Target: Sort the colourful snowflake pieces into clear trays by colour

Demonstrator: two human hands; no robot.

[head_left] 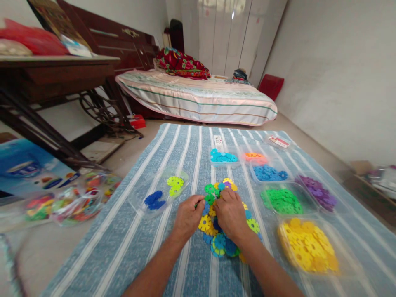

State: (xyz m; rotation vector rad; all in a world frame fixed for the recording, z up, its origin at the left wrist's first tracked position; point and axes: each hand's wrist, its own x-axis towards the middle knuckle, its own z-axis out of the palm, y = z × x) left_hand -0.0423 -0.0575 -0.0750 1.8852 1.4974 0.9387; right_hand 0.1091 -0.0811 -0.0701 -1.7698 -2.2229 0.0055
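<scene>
The fingers of the left hand (188, 215) and right hand (229, 213) are bent down on the mixed pile (216, 222) of plastic discs on the striped cloth (123, 231), and I cannot tell if they pinch one. Trays of yellow (306, 247), green (283, 201) and purple (318, 193) discs are already filled; the pile is not finished.

A small white label (218, 143) on the far clear box showed "With"; other print was too blurred.
</scene>
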